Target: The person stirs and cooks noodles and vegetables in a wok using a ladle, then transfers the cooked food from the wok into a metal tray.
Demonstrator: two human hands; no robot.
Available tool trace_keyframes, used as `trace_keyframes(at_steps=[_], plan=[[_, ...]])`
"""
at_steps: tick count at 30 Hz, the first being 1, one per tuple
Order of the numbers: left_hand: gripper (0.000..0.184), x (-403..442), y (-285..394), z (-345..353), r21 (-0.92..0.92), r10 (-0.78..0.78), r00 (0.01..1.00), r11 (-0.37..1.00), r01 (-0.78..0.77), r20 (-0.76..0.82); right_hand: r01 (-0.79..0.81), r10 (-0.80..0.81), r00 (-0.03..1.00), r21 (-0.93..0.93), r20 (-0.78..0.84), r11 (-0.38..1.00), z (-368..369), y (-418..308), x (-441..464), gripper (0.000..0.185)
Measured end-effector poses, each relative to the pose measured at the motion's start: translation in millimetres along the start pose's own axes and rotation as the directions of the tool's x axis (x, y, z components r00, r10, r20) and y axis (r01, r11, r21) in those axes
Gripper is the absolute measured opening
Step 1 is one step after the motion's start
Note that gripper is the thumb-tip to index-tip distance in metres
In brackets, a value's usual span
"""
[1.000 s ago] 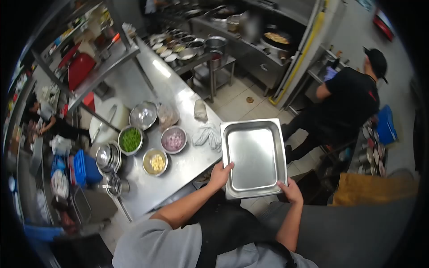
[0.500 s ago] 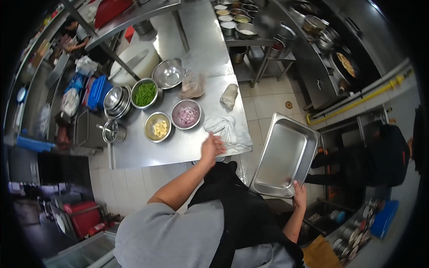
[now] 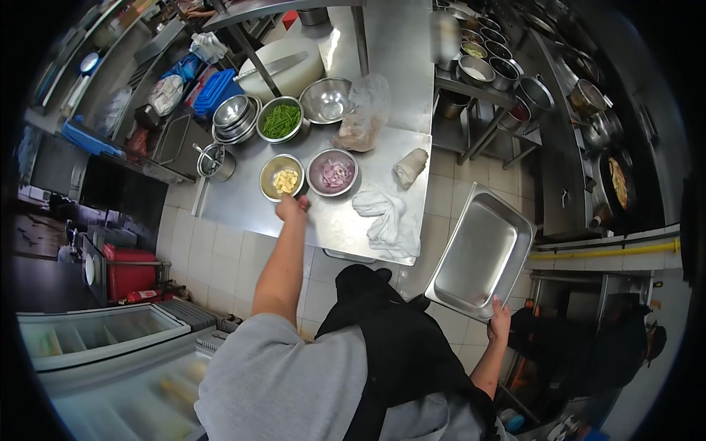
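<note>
My left hand (image 3: 292, 209) is at the near rim of a small metal bowl (image 3: 265, 192) holding pale yellow chunks, its fingers curled at the edge; part of the grip is hidden. Beside it stands a metal bowl of sliced red onion (image 3: 337, 174). Behind is a bowl of cut green stalks (image 3: 281, 121). Out to the right, clear of the table, my right hand (image 3: 499, 320) grips the near corner of a deep rectangular steel pan (image 3: 471, 250). The pan is tilted and has nothing in it.
The steel table (image 3: 243, 213) also bears a crumpled white cloth (image 3: 386, 220), a rolled cloth (image 3: 410, 167), a plastic bag (image 3: 360, 125) and stacked bowls (image 3: 237, 117). A person in dark clothes (image 3: 588, 345) is close on the right. A chest freezer (image 3: 110, 334) stands at the left.
My left hand has moved left from beside the white cloth to the bowl of yellow chunks. My right hand still holds the pan. The view has turned.
</note>
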State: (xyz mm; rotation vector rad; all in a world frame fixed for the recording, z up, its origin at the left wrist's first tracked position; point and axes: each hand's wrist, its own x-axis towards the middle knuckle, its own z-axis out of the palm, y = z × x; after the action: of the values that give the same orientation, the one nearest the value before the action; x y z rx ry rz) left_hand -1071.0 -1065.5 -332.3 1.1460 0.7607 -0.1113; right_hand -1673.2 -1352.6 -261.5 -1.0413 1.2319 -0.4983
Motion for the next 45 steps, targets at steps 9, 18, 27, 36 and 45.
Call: trace_keyframes(at_steps=[9, 18, 27, 36, 45], plan=[[0.031, -46, 63, -7, 0.243, 0.363, 0.888, 0.869, -0.432, 0.283, 0.017, -0.016, 1.000, -0.103, 0.013, 0.994, -52, -15, 52, 0.026], [0.028, 8, -7, 43, 0.885, 0.324, 0.871, 0.161, -0.436, 0.370, -0.086, 0.093, 0.996, -0.311, 0.006, 0.946, -113, -19, 85, 0.023], [0.020, -158, 5, 23, 0.553, 0.230, 0.876, 0.700, -0.452, 0.424, 0.001, 0.015, 0.997, -0.202, 0.074, 0.979, -168, -10, 126, 0.025], [0.022, -196, -106, 277, 0.257, -0.015, 0.785, 0.949, -0.185, 0.619, -0.108, 0.100, 0.994, -0.287, -0.045, 0.952, -153, -90, 188, 0.025], [0.029, -103, -167, 495, 0.107, 0.026, 0.964, 0.993, -0.056, 0.264, -0.081, 0.060, 0.996, -0.456, -0.061, 0.886, -90, -175, 271, 0.036]])
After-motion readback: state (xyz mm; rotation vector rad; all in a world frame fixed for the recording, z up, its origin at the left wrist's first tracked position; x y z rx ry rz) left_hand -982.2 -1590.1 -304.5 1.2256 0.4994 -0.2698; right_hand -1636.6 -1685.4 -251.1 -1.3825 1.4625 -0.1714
